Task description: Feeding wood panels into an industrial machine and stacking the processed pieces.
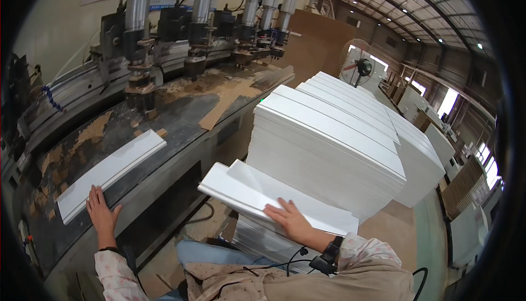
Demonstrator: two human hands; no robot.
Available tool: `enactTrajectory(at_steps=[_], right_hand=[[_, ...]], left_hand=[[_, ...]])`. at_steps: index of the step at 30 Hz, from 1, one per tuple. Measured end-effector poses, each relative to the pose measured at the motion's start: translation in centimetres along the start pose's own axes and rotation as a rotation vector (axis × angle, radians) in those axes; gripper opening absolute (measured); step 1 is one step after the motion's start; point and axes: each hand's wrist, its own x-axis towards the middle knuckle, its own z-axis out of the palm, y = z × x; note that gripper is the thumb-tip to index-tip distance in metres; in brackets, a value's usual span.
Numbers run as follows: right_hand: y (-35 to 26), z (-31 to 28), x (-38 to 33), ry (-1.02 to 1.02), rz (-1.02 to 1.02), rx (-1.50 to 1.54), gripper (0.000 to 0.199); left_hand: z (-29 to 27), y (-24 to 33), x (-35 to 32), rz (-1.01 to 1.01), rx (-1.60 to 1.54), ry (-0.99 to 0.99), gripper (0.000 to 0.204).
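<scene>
A long white panel (118, 167) lies on the dark machine table at the left. My left hand (102, 211) rests at its near end, fingers stretched out over the panel's edge. To the right, my right hand (289, 220) lies with spread fingers on a white panel (246, 195) at the top of a low stack. A second white panel (290, 188) sits slightly askew beside it, partly overlapping. Neither hand is wrapped around anything.
Several upright machine heads (139, 43) stand over the machine table (181, 106), where sawdust and thin brown board strips (224, 106) lie. Tall stacks of white panels (329, 158) rise ahead on the right. A fan (362, 66) stands behind them.
</scene>
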Motion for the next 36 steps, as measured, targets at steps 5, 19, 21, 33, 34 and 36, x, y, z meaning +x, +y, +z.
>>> enactTrajectory(at_steps=[5,19,21,33,34,36], right_hand=[[-2.1,-3.0,6.0,0.031,-0.161,0.22,0.071],[-14.8,-10.0,31.3,0.16,-0.789,0.498,0.074],[-17.1,-7.9,34.3,0.095,-0.874,0.496,0.072],[-25.8,7.5,42.4,0.082,-1.064,0.347,0.049],[-25.5,9.4,44.2,0.088,-1.061,0.361,0.046],[-26.7,10.7,46.1,0.099,-1.024,0.394,0.045]], left_hand=[[1.2,-0.2,-0.9,0.01,0.012,0.084,0.087],[-7.8,-3.7,-7.8,0.16,0.197,0.241,0.035],[-12.5,-4.7,-10.3,0.254,0.22,0.295,0.032],[-38.8,1.1,-31.3,-0.115,0.858,0.09,0.022],[-39.9,1.5,-32.9,-0.182,0.89,0.109,0.023],[-42.3,2.7,-37.4,-0.289,0.983,0.102,0.024]])
